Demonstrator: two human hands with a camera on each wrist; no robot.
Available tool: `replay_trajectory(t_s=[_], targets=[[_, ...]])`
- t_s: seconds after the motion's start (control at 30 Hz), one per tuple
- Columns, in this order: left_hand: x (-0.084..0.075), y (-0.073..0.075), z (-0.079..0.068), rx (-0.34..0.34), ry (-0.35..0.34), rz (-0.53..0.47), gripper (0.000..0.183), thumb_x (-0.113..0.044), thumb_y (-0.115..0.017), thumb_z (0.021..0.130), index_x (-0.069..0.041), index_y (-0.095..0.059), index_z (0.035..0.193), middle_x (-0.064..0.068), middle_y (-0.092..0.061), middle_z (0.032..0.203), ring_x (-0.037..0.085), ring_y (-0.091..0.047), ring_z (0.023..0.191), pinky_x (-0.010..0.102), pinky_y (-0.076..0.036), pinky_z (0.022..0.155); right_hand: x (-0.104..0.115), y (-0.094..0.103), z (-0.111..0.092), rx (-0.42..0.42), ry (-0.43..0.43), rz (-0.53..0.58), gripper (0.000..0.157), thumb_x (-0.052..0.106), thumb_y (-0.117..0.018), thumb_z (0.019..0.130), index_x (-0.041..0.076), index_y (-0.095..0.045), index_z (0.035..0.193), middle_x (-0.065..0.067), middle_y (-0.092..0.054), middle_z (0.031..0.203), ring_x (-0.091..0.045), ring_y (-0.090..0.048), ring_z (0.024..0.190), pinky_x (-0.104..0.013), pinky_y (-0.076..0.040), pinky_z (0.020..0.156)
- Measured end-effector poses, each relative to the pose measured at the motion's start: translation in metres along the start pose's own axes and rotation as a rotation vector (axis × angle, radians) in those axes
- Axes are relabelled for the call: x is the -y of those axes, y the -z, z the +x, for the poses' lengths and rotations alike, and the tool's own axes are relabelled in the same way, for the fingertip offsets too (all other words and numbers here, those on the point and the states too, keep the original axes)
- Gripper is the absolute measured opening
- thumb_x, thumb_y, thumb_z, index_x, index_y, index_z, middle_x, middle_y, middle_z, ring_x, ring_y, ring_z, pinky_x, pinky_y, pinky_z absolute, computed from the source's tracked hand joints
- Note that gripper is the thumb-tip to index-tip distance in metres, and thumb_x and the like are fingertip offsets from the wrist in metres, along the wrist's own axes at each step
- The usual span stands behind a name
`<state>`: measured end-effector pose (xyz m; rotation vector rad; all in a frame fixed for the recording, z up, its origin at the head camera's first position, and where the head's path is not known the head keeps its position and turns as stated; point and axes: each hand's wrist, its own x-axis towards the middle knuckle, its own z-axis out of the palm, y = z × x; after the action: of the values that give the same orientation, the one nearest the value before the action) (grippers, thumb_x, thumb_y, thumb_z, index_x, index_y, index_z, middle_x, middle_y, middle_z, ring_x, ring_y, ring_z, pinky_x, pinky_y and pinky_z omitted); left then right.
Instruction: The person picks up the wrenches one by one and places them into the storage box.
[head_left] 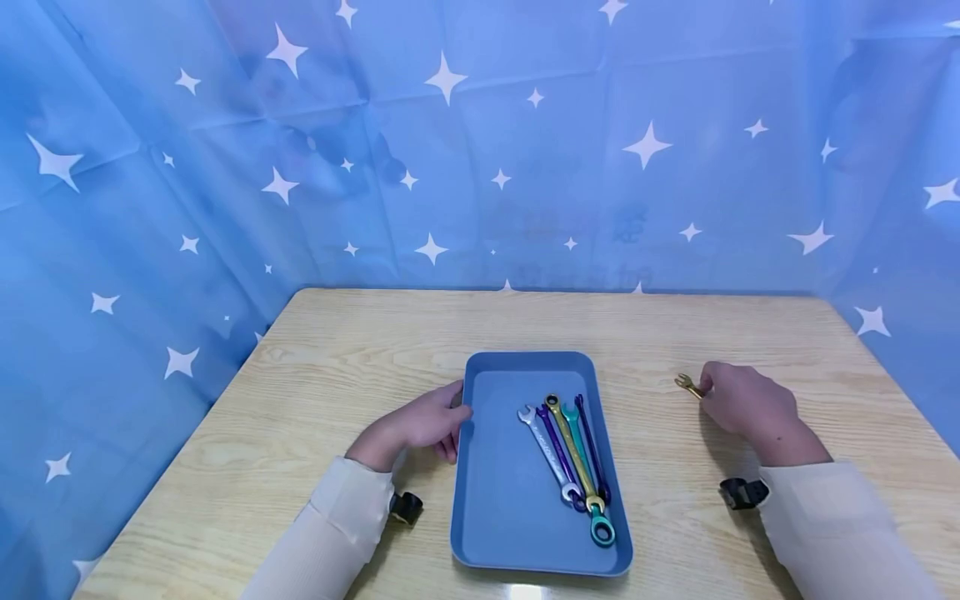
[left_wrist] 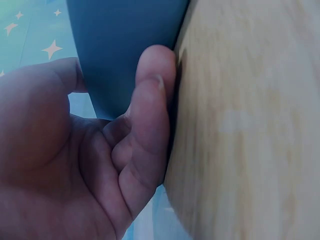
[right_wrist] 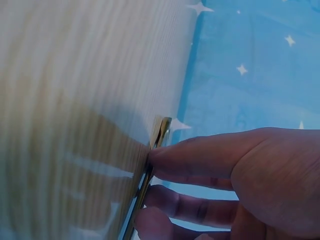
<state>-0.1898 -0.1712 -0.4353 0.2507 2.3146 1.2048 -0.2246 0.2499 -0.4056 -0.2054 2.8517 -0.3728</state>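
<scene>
A blue rectangular tray (head_left: 491, 517) lies on the table, and my left hand (head_left: 423, 421) grips its left side. The thumb lies over the rim, while curled fingers (left_wrist: 150, 112) rest against the outer wall near the tabletop. Inside the tray, toward its right, several combination wrenches lie bunched together: silver (head_left: 545, 450), gold (head_left: 576, 450), green and purple ones. Off to the right, my right hand (head_left: 753, 408) pinches a small gold wrench (head_left: 687, 384) at the table surface. Its open end sticks out past the fingers; the rest is mostly hidden in the head view.
The light wood table (head_left: 360, 350) runs back to a blue curtain (head_left: 480, 167) with white stars, which also hangs along both sides. Black straps with small devices (head_left: 406, 507) sit at both wrists.
</scene>
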Motion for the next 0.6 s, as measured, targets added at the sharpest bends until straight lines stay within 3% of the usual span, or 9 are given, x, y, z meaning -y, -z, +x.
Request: replay_trajectory(t_s=[0.37,0.6], targets=[[-0.0006,-0.0011,-0.0018,0.010,0.002,0.005,0.045,-0.025,-0.035,0.095,-0.016,-0.031,0.139,0.015,-0.062,0.065,0.028,-0.064,0.054,0.039,-0.055,0.052,-0.0021,-0.0022,-0.0023,0.021,0.017,0.000,0.013,0.013,-0.058,0.079,0.008,-0.058,0.091,-0.011,-0.060,0.084,-0.020,-0.050,0.064,-0.033,-0.037,0.049],[-0.0028,0.0004,-0.0018,0.009,-0.008,0.005,0.044,-0.024,-0.035,0.096,-0.018,-0.030,0.140,0.015,-0.062,0.063,0.028,-0.064,0.053,0.040,-0.055,0.052,0.0020,-0.0047,0.0002,0.010,0.059,0.011,0.011,0.013,-0.056,0.081,0.008,-0.058,0.091,-0.007,-0.056,0.072,-0.018,-0.047,0.059,-0.030,-0.036,0.049]])
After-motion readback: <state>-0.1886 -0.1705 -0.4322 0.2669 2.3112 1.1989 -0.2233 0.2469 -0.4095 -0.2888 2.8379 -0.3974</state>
